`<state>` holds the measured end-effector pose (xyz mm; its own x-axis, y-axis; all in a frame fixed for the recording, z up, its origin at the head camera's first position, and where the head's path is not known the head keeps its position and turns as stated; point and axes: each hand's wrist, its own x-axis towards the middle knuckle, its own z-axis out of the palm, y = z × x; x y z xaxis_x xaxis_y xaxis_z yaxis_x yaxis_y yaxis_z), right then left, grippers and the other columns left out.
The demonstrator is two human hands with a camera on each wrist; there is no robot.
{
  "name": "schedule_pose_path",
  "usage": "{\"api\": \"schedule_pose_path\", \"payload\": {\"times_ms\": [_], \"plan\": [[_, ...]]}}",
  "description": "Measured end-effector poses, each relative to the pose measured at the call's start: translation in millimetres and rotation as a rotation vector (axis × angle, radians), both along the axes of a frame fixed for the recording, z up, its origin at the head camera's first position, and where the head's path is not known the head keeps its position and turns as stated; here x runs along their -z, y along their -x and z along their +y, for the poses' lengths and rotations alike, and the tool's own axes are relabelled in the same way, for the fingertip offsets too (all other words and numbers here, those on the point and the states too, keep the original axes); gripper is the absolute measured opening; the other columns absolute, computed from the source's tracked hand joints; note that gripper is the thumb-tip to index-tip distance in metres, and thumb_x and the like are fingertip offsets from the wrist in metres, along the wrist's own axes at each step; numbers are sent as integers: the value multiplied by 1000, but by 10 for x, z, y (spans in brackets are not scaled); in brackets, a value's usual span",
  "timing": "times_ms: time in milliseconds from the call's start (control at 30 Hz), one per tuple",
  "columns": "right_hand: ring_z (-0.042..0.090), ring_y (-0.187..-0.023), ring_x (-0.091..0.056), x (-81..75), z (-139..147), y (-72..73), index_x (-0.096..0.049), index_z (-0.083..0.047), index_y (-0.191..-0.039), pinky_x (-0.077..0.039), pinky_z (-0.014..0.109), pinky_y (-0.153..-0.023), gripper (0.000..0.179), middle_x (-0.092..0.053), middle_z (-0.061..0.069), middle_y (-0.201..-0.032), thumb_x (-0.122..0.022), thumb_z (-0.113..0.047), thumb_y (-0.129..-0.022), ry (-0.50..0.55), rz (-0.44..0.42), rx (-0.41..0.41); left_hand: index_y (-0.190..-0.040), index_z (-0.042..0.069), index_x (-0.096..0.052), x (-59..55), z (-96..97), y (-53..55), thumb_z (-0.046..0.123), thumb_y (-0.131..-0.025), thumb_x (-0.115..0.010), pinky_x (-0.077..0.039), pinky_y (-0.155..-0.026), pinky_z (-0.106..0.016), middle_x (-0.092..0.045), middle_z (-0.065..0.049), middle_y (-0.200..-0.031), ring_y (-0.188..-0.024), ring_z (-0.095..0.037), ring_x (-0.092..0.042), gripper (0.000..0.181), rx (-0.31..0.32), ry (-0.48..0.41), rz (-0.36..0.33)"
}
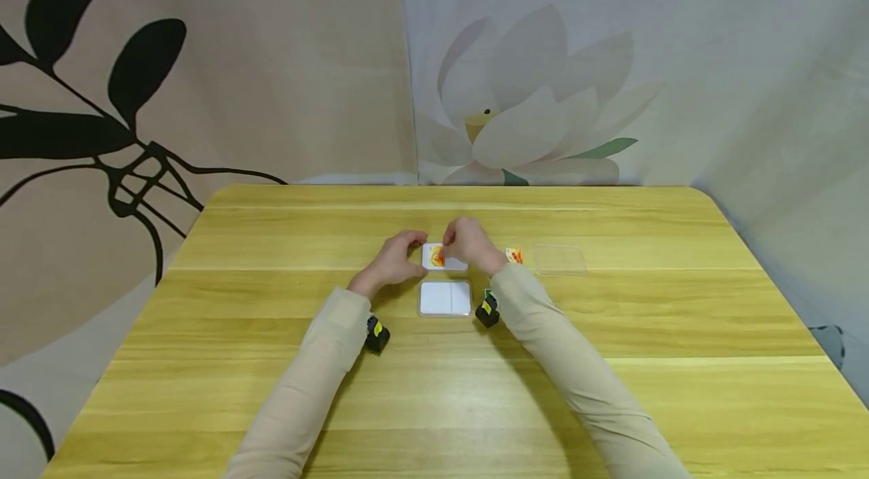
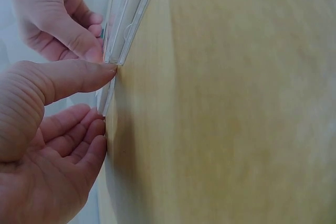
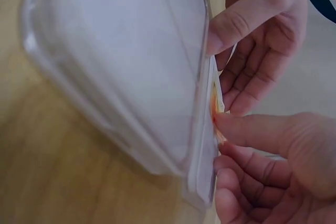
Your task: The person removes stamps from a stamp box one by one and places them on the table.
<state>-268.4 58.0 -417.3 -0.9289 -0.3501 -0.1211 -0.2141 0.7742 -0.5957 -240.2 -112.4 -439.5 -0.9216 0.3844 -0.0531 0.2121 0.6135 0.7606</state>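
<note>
My left hand (image 1: 396,256) holds a shallow white case (image 1: 459,265) at its left end, thumb at the near edge and fingers at the far edge. An orange and yellow card (image 1: 437,257) lies over the middle of that case. From the right, my right hand (image 1: 473,244) reaches over it. Thumb and index finger pinch the orange card (image 3: 221,136) by its edge in the right wrist view. Nearer to me sits a second case (image 1: 444,299), clear-rimmed with a white two-part inside. Seen from the left wrist, the cases (image 2: 126,19) appear almost edge-on.
To the right of my right hand, another orange and white card (image 1: 514,256) lies on the wooden table (image 1: 645,313). Beside it is a flat clear plastic lid (image 1: 560,260). A small green item (image 1: 487,292) shows by the right wrist camera (image 1: 486,311). Patterned cloth (image 1: 326,72) hangs behind.
</note>
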Motion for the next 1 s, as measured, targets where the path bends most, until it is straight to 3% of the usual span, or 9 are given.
{"api": "schedule_pose_path", "payload": {"times_ms": [400,733,1000], "plan": [[16,-67,-51,2,-20,2,-64,-2,-74,-45,23,-62,12,-60,5,-71,-75,-4,-76,-10,30,-7,-130,-9,-45,14,9,4,-2,-75,-72,-39,-102,-40,-49,-23,-128,-118,-34,-47,62,0,-12,3],[15,-63,-51,14,6,5,-65,0,-74,-43,22,-57,7,-61,6,-70,-65,0,-81,47,54,-25,-131,-9,-44,3,-4,1,-1,-75,-72,-38,-102,-40,-48,-22,-129,-119,-34,-46,63,4,-10,-5],[14,-63,-53,-28,94,-9,-64,3,-80,-45,21,-57,4,-62,9,-72,-64,0,-82,171,-61,15,-131,-9,-45,4,-3,7,0,-75,-73,-38,-102,-40,-50,-22,-128,-118,-34,-47,63,5,2,4]]}}
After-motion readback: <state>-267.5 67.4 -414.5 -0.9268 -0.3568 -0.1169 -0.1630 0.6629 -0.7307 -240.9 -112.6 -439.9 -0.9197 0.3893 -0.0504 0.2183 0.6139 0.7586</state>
